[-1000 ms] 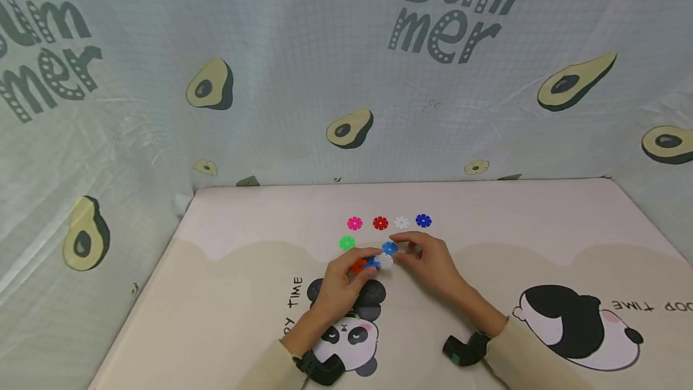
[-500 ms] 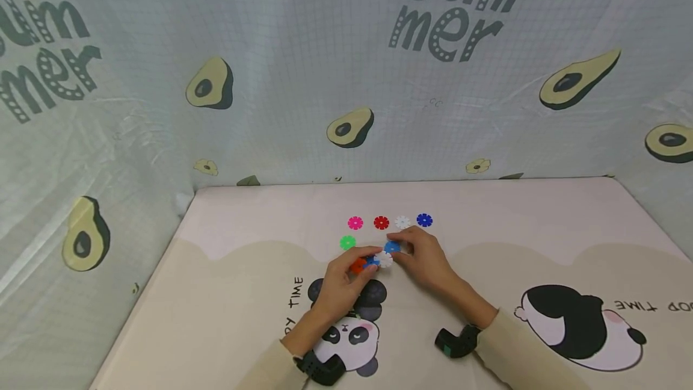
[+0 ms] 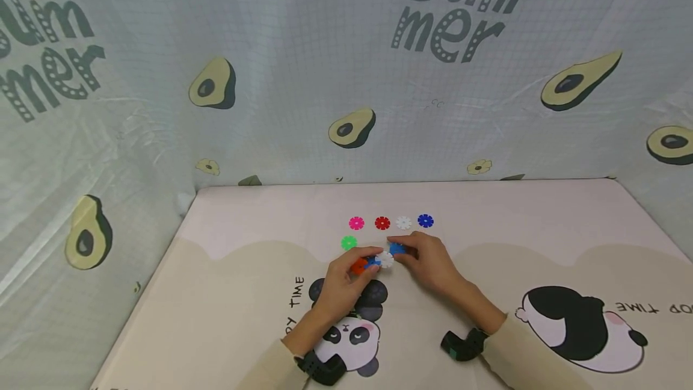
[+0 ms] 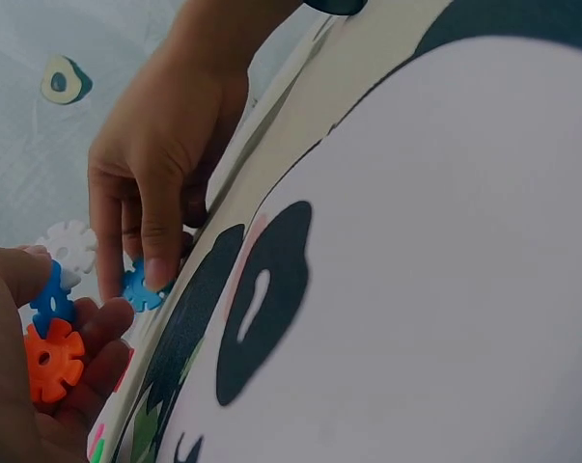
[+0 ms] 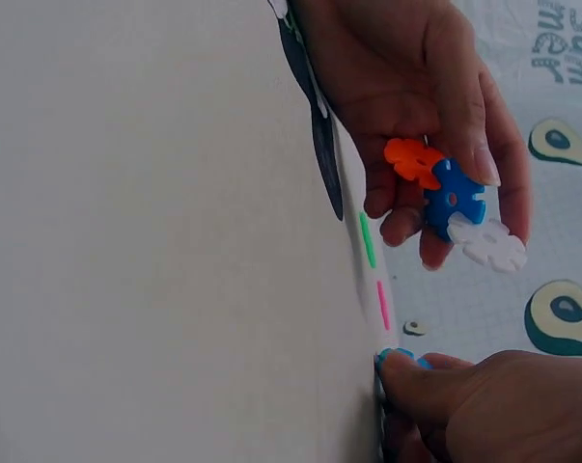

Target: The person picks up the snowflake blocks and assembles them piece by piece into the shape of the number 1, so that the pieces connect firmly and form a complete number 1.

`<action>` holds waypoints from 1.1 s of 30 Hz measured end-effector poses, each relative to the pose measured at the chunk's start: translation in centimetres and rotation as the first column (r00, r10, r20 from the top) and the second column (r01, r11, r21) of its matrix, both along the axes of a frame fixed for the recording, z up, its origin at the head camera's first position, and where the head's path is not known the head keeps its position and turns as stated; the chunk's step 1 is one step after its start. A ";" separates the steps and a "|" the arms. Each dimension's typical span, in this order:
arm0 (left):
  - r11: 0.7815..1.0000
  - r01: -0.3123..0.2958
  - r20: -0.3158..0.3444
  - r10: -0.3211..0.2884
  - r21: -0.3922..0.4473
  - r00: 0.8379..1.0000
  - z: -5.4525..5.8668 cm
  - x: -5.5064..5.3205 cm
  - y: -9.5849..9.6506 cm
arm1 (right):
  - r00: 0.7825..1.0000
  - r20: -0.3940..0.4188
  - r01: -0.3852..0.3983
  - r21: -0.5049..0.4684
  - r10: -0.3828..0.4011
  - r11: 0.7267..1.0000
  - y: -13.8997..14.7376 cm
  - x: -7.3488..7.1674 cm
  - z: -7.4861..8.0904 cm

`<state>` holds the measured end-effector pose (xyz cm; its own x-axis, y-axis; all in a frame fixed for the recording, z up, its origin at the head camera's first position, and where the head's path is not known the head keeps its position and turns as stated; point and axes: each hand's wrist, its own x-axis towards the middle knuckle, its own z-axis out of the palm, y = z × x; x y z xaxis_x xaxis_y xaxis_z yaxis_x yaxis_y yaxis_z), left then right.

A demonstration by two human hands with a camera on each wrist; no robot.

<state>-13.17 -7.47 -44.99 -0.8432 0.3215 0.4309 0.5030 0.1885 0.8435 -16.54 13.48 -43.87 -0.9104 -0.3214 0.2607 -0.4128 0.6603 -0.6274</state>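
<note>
The light-blue disc (image 3: 397,248), pinched in my right fingers (image 4: 106,236), now sits a touch further from the three-disc chain (image 5: 464,204) gripped in my left fingers (image 5: 512,178) than a second ago, so I judge it's not joined yet!

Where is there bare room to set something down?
Left of the black-and-white panda print, to the table's left edge; right of the dark-blue notched plastic disc, to the right edge. Crowded centre: the left hand holds joined orange, blue and white discs, the right hand a light-blue disc, near loose discs.
</note>
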 end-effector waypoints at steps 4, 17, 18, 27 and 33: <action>1.000 -0.010 0.013 0.010 -0.009 1.000 0.0 0.0 0.0 | 0.999 0.034 0.009 -0.010 -0.009 1.000 0.5 0.2 0.2; 1.000 -0.008 0.038 0.008 -0.017 0.999 0.1 0.1 0.0 | 0.981 0.192 0.001 -0.201 0.038 0.980 2.6 1.5 1.6; 1.000 -0.007 0.037 0.008 -0.018 0.999 0.1 0.1 0.0 | 0.977 0.204 -0.009 -0.222 0.055 0.975 2.8 1.5 1.7; 1.000 -0.014 0.031 0.015 -0.023 0.999 0.1 0.1 0.0 | 0.943 0.299 -0.044 -0.324 0.147 0.945 3.8 2.1 2.5; 1.000 -0.012 0.033 0.013 -0.019 0.999 0.1 0.1 0.0 | 0.910 0.377 0.003 -0.419 0.171 0.908 3.4 2.4 2.5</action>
<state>-13.05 -7.51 -44.93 -0.8609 0.3188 0.3966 0.4723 0.2106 0.8559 -14.11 16.92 -41.34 -0.9377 -0.3475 0.0064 -0.1137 0.2892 -0.9505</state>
